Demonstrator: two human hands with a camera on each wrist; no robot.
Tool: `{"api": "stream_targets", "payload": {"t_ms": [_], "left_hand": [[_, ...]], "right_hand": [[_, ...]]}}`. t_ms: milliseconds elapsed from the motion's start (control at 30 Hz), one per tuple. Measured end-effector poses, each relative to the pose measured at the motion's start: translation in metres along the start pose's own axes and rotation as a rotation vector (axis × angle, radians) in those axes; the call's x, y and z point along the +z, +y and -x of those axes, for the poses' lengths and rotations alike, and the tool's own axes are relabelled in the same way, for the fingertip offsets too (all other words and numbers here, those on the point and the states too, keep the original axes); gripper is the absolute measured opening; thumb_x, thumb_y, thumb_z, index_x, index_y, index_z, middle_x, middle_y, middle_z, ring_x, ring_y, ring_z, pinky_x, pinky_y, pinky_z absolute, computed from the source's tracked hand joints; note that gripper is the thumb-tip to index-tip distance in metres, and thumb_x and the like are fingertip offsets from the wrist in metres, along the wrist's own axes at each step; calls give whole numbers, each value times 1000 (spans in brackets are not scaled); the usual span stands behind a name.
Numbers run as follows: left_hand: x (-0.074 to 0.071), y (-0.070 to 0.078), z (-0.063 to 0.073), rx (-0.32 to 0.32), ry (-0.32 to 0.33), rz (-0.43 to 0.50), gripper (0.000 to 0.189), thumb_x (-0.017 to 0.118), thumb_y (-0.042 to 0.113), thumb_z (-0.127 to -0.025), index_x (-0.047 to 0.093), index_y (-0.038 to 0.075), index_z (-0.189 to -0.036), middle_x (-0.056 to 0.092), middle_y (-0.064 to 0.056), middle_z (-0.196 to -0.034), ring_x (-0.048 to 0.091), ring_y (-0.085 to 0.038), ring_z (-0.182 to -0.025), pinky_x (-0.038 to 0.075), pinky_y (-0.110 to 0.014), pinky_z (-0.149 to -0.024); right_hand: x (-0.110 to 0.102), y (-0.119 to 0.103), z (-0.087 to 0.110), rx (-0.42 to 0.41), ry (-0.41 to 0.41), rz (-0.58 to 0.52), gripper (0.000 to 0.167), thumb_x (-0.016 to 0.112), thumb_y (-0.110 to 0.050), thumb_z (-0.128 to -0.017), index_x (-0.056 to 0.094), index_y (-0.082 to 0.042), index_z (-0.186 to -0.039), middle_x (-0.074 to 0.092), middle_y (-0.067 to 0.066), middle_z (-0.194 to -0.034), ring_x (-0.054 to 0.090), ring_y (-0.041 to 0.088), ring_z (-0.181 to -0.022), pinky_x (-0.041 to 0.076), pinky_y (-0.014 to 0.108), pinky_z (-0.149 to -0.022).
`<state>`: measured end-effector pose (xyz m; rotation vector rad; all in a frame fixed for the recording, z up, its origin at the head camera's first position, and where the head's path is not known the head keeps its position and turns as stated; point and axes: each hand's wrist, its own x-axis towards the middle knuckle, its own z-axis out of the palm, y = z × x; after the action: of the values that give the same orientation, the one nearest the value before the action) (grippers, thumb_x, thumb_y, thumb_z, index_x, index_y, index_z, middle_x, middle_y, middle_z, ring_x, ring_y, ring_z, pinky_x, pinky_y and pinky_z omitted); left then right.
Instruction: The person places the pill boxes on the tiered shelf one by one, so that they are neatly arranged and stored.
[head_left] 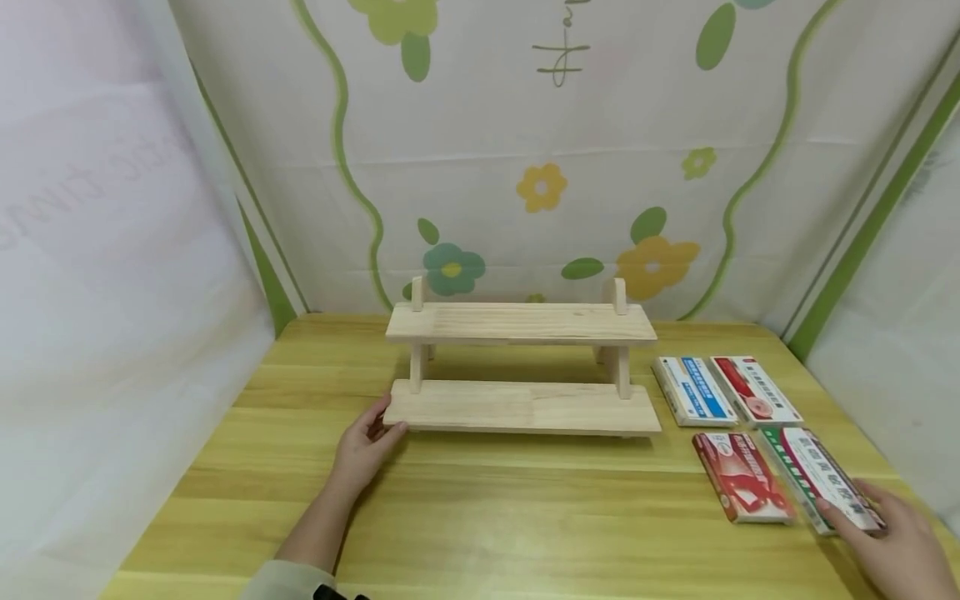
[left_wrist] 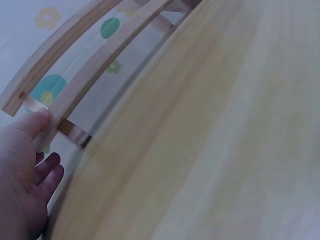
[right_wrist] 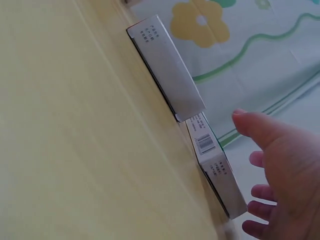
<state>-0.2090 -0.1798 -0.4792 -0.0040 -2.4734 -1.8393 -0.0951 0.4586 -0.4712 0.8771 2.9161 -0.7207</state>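
A two-tier wooden shelf [head_left: 521,407] stands at the middle of the table. My left hand [head_left: 358,450] grips the left end of its lower board, the thumb over the front corner; the left wrist view shows the thumb [left_wrist: 35,122] on the board's end and loosely bent fingers under it. At the right, my right hand [head_left: 903,542] is around the near end of a green and white medicine box [head_left: 821,475], thumb and fingers spread to either side. In the right wrist view a gap shows between the thumb [right_wrist: 250,122] and that box [right_wrist: 224,187].
Left of that box lies a red medicine box [head_left: 742,479]. Behind them are a blue and white box [head_left: 695,390] and a red and white box [head_left: 755,390]. Floral cloth [head_left: 480,167] hangs behind the wood-grain table [head_left: 480,517], with white cloth at both sides.
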Motion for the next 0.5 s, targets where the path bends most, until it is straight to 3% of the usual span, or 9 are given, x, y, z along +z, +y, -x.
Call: {"api": "stream_targets", "payload": {"t_ms": [167, 500], "left_hand": [[0, -2, 3, -3, 25, 28, 65, 72, 20, -91, 43, 3, -147, 43, -16, -152, 49, -28, -131, 46, -14, -94], [3, -3, 2, 25, 25, 55, 64, 71, 17, -91, 43, 2, -146, 43, -18, -151, 52, -29, -127, 47, -8, -87]], "right_hand": [[3, 4, 1, -8, -26, 0, 95, 51, -59, -94, 22, 14, -147, 27, 43, -137, 27, 58, -123, 32, 71, -96], [6, 8, 5, 92, -51, 35, 100, 58, -63, -89, 26, 13, -146, 25, 45, -139, 27, 59, -126, 31, 69, -103]]}}
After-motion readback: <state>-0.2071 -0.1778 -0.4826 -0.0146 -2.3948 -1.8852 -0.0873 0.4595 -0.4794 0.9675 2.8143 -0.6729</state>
